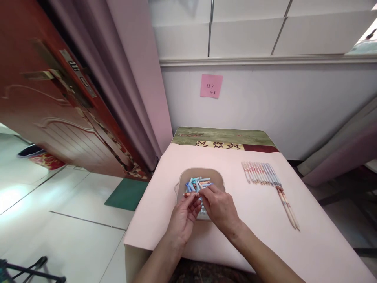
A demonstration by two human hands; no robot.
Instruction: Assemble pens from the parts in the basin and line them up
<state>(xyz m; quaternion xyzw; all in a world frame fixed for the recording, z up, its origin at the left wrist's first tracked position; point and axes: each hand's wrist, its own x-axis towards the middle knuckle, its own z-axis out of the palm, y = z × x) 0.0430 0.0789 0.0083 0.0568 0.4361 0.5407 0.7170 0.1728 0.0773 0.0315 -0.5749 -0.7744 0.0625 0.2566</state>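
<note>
my right hand [220, 205] curled over the right side of one beige tub [186, 175], its fingertips hidden, so i could not tell whether it gripped anything; it also covered some of the bluish pieces [191, 186] inside, which overlapped too much to count. my left hand [183, 218] pinched one reddish patterned piece [191, 194] above them. rightward on the bench [250, 239] lay two longer pens [290, 212] and a row of slim pens [260, 173], blurred past counting.

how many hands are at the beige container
2: the left hand at the near left of the container, pinching a small patterned piece; the right hand at its near right. No others show.
</note>
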